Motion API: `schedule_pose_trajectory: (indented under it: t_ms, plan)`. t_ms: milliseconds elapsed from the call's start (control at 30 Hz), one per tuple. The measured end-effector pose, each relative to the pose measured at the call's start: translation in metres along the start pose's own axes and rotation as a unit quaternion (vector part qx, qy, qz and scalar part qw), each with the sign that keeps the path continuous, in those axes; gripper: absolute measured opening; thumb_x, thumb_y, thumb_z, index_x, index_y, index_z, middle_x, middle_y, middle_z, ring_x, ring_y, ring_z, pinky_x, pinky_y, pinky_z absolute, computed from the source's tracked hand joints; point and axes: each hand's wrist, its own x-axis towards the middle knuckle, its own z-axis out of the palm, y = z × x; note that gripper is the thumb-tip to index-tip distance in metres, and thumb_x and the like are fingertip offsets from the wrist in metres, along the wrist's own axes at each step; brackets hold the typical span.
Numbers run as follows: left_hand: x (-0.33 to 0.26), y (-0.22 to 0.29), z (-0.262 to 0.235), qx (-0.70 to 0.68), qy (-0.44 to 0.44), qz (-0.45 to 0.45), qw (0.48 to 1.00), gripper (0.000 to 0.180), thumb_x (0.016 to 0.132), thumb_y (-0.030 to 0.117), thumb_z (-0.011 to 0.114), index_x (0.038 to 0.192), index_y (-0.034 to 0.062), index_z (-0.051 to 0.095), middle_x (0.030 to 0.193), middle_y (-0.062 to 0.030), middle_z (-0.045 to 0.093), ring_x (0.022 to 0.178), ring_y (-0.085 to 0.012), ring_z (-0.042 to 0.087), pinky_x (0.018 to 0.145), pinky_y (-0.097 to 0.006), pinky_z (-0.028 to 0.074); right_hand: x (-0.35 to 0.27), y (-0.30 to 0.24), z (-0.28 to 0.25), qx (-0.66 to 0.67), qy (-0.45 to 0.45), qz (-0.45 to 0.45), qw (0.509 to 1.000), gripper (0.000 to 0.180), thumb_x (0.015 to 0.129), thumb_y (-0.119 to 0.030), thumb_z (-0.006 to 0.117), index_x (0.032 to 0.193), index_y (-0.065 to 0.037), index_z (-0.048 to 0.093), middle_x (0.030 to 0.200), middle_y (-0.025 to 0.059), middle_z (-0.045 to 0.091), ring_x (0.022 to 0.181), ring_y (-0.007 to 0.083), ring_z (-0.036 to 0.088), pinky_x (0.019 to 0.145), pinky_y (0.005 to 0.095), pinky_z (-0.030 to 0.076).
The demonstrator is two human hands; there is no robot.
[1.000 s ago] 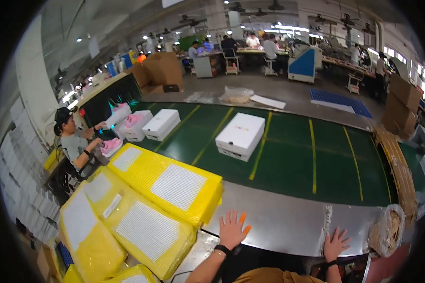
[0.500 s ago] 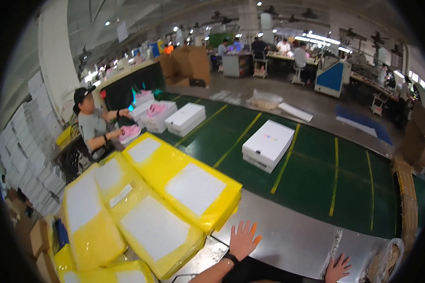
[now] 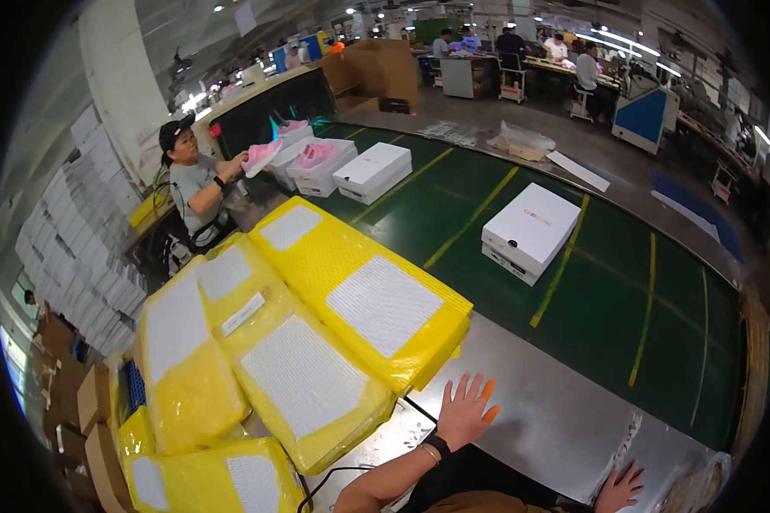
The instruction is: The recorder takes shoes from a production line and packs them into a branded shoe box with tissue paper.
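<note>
My left hand (image 3: 465, 414) is spread over the metal edge of the table (image 3: 522, 385), with orange covers on two of its fingertips. It holds nothing and is nearest to the yellow plastic-wrapped packs (image 3: 436, 349) on its left. Farther right, my right hand (image 3: 620, 489) is also spread at the metal surface, fingers apart, with nothing in it. Beyond both hands, a closed white shoebox (image 3: 532, 224) sits on the green conveyor belt (image 3: 453, 248). Whether my palms press on the metal cannot be told.
At the far left a co-worker (image 3: 198, 184) holds a pink shoe (image 3: 261, 157). Beside that person stand an open box with pink shoes (image 3: 318, 171) and a closed white box (image 3: 373, 171). Stacked white boxes (image 3: 77, 248) rise at the left; crumpled clear plastic (image 3: 701, 479) lies right of my right hand.
The view has shifted, so the scene sits farther right and higher. The co-worker has raised the pink shoe. My hands stay spread in about the same places on the metal.
</note>
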Motion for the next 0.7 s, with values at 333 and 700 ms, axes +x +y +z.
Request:
schedule_pose_trajectory:
  t_ms: [333, 700]
  plan:
    - [0.001, 0.005, -0.001, 0.041, -0.003, -0.006, 0.999, 0.058, 0.095, 0.049, 0.051, 0.141, 0.0129, 0.052, 0.147, -0.0149, 0.047, 0.137, -0.0361, 0.039, 0.109, -0.062, 0.027, -0.006, -0.007, -0.020, 0.059, -0.018, 0.033, 0.998, 0.067, 0.092, -0.052, 0.050, 0.152, -0.026, 0.037, 0.160, 0.0156, 0.026, 0.139, 0.0566, 0.023, 0.105, 0.0760, 0.018]
    - [-0.001, 0.005, -0.003, 0.036, -0.001, 0.015, 0.999, 0.060, 0.093, 0.048, 0.053, 0.141, 0.0116, 0.051, 0.147, -0.0164, 0.046, 0.136, -0.0378, 0.039, 0.109, -0.063, 0.026, -0.016, -0.014, -0.050, 0.121, -0.030, 0.062, 0.990, 0.069, 0.085, -0.039, 0.063, 0.148, -0.018, 0.043, 0.159, 0.0197, 0.025, 0.142, 0.0549, 0.018, 0.112, 0.0715, 0.011]
